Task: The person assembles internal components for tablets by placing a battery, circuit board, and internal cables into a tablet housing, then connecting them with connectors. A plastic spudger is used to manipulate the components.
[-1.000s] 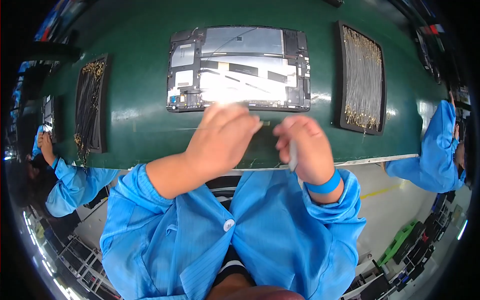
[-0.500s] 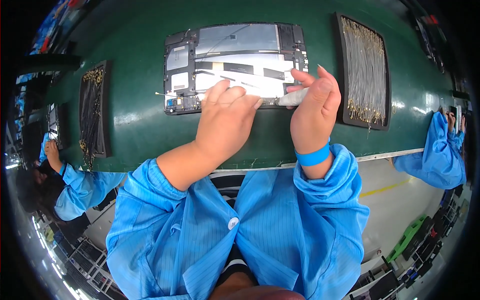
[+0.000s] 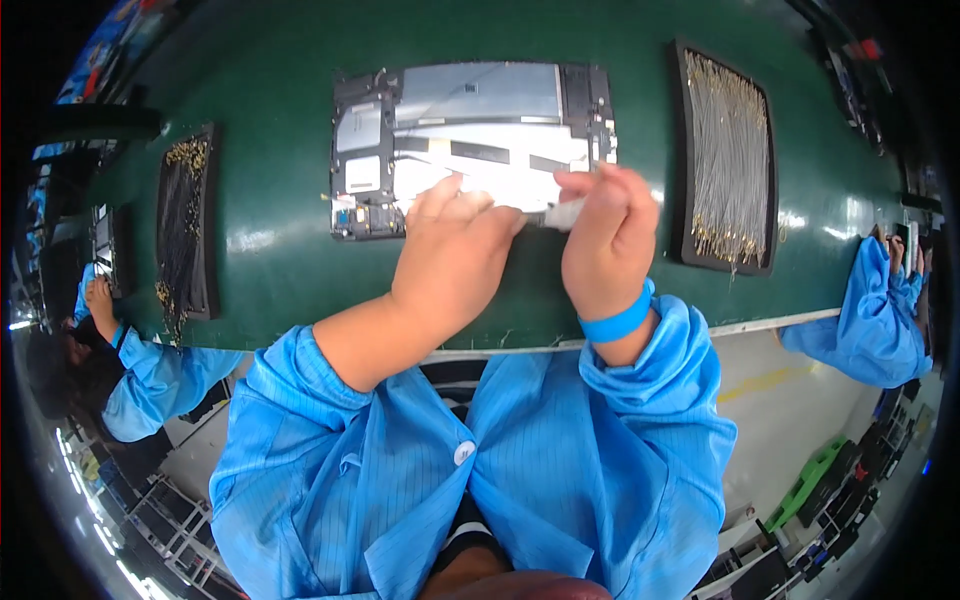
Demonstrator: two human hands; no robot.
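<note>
A flat black device with its back off, like an opened tablet (image 3: 475, 95), lies on the green table in front of me. Silver plates, a bright white area and dark strips show inside it. My left hand (image 3: 450, 240) rests over its near edge, fingers curled together and thumb pointing right; whatever is under the fingertips is hidden. Just right of it, my right hand (image 3: 610, 235) is closed around a short white tapered thing (image 3: 565, 214), whose tip points left at the tablet's near edge. Its kind cannot be made out. A blue band (image 3: 617, 318) circles my right wrist.
To the right, a black tray (image 3: 682, 160) holds many grey cables (image 3: 728, 155) with gold ends. On the left stands another dark tray (image 3: 208, 220) with black cables (image 3: 182, 230). People in blue sleeves (image 3: 170, 385) sit at both sides along the table (image 3: 270, 270).
My right hand has shifted left and its raised fingers have folded inward around the white thing. The left hand stays at the tablet's near edge. The whole view has shifted slightly.
</note>
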